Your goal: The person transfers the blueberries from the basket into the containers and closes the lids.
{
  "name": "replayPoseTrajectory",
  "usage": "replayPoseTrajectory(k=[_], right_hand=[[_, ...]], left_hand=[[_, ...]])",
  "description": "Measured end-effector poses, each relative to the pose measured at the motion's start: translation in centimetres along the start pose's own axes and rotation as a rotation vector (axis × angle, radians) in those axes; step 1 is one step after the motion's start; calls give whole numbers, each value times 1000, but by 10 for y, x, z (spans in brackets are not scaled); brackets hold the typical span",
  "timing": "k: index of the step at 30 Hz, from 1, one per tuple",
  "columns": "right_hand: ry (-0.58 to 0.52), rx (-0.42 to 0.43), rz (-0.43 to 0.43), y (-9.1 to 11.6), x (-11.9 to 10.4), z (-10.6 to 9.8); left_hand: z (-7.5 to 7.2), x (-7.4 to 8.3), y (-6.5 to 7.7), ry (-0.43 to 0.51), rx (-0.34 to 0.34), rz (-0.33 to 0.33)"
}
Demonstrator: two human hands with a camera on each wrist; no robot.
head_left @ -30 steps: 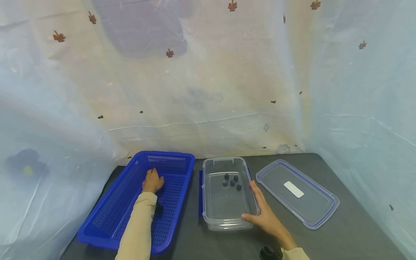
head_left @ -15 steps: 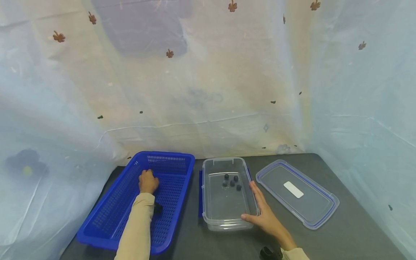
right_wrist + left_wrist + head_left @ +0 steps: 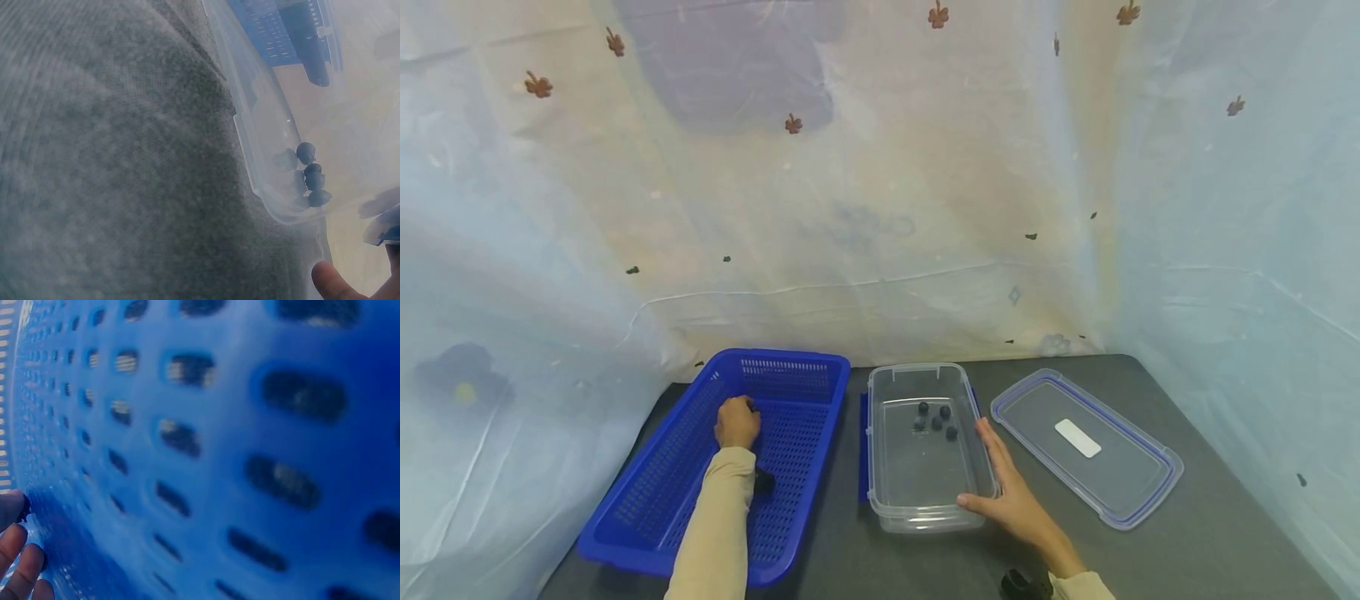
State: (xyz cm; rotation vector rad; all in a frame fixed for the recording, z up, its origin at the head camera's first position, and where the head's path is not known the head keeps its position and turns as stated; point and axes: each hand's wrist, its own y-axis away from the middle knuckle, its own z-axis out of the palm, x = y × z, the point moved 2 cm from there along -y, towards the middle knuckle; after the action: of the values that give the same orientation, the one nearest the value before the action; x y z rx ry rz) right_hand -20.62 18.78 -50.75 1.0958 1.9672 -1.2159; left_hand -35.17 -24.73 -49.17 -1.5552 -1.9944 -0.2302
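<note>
Seemingly, the left hand (image 3: 737,423) pinches a dark ball (image 3: 25,509), plainer from wrist than head.

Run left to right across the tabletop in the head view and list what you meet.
Blue basket → clear container → right hand at the container's right edge → clear lid.

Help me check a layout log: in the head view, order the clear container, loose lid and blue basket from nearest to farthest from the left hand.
1. Blue basket: the left hand is inside it.
2. Clear container: right of the basket.
3. Loose lid: farthest right, beyond the container.
</note>
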Motion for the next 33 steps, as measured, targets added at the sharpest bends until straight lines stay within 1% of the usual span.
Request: replayPoseTrajectory(k=[7,13,15,18,23,25,27,33], right_hand=[[-3,-2,-9,0,1,0],[-3,-10,-7,1,2,0],[-1,-12,-9,1,2,0],[-3,-9,-10,1,2,-1],[-17,-7,-3,0,1,-1],[-22,-12,-3,0,1,-1],[-27,-15,-3,0,1,0],[-28,-10,-3,0,1,0]], left_hand=[[2,-1,2,57,-3,-8],[0,-1,0,101,2,-47],[-1,1,-1,121,12,-56],[-4,4,-3,151,24,-51],[-10,12,-9,192,30,-51],[-14,18,-10,210,34,-36],[-19,24,-12,230,46,-6],[-36,44,-15,287,88,131]])
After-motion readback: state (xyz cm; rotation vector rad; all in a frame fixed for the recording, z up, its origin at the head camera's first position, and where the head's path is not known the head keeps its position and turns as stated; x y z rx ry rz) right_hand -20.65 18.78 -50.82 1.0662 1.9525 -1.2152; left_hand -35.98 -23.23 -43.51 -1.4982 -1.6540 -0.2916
